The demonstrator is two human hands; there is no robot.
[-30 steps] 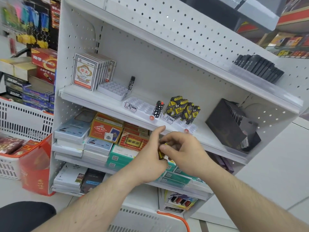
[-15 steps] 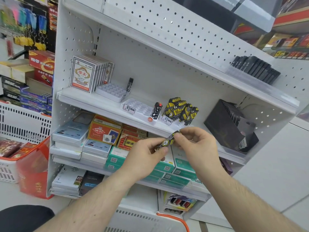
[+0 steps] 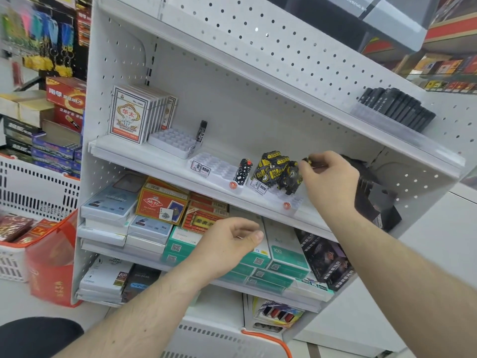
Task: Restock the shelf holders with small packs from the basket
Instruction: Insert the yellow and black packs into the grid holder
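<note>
The right hand is raised to the middle shelf, its fingers pinching a small black-and-yellow pack by its upper end, so that only the top of the pack shows above the fingertips. Just left of those fingers, and touching or nearly touching them, a cluster of matching black-and-yellow packs stands upright in a clear slotted holder at the shelf's front edge. Further left of the fingers sits a second clear holder with one black-and-white dotted pack leaning at its right end, and beyond it a white slotted holder carrying a single dark pack. A row of white playing-card boxes stands at the far left of that shelf. To the right of the fingers, partly hidden behind the hand, lies a black display stand. The left hand hangs lower, in front of the shelf below, its fingers loosely curled and holding nothing, the thumb out to the right; green and white boxes lie behind it. Below both hands, at the bottom edge, the orange handle of a white basket shows. Another white basket stands on the floor far to the left.
</note>
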